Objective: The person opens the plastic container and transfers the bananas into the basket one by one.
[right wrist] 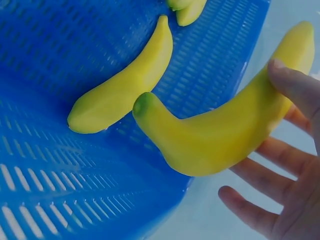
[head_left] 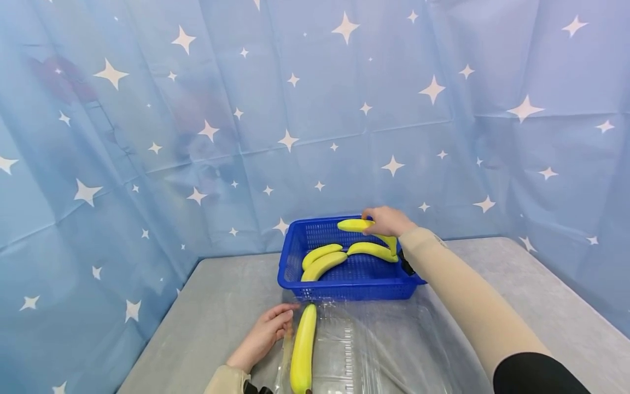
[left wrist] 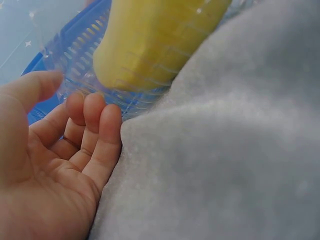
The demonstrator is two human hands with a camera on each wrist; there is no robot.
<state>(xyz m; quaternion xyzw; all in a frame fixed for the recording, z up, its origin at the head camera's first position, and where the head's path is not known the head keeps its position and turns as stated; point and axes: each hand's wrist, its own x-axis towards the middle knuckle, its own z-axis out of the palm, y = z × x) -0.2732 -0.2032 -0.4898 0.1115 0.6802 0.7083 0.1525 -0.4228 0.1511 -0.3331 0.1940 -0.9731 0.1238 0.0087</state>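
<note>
My right hand (head_left: 389,220) grips a yellow banana (right wrist: 215,135) between thumb and fingers over the right side of a blue slotted basket (head_left: 354,291). Inside the basket lies another banana (right wrist: 125,82) below it, with two more bananas (head_left: 325,265) at the left. My left hand (head_left: 268,331) is beside the left edge of a clear plastic container (head_left: 334,339), its fingers loosely bent and the thumb apart from them. Lengthwise in this container lies one banana (head_left: 303,350), right of the left hand. The left wrist view shows that banana's end (left wrist: 135,55) through clear plastic.
The basket stands on a grey cloth-covered table (head_left: 197,312), close to a blue star-patterned curtain (head_left: 315,109) that hangs behind and at both sides. The clear container sits in front of the basket, nearer to me.
</note>
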